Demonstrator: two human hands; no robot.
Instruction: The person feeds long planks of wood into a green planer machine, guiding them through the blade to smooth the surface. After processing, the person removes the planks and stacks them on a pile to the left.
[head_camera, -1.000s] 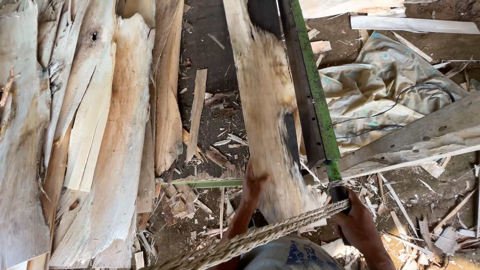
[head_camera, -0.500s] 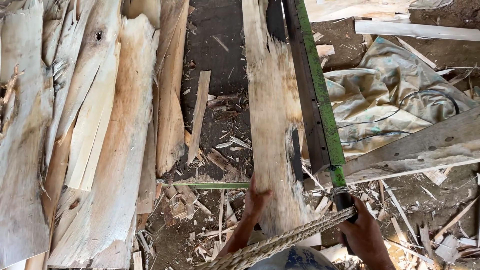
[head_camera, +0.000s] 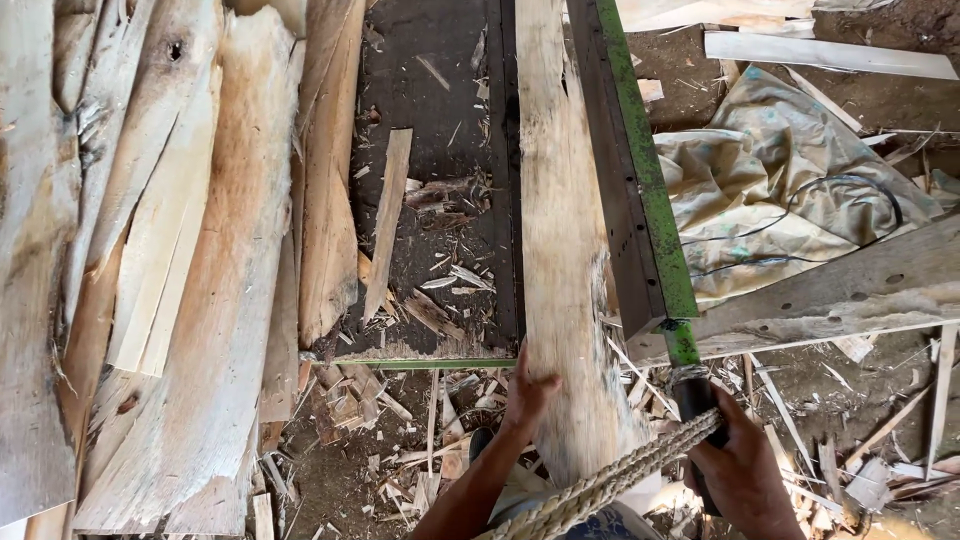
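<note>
A long rough wooden slab (head_camera: 565, 250) lies lengthwise along a green-edged metal rail (head_camera: 640, 170). My left hand (head_camera: 527, 390) is pressed against the slab's near left edge, fingers curled on it. My right hand (head_camera: 740, 470) is closed around a dark handle (head_camera: 692, 395) at the near end of the rail. A thick twisted rope (head_camera: 620, 478) runs across the slab's near end, up to my right hand.
A heap of bark-edged offcut slabs (head_camera: 170, 260) fills the left. A crumpled tarp (head_camera: 780, 190) with a thin cable lies right of the rail, above a grey plank (head_camera: 850, 295). Wood chips and splinters (head_camera: 400, 440) litter the dirt floor.
The slab has slid along the rail, its near end coming closer to me. Both hands stay on the slab and the handle.
</note>
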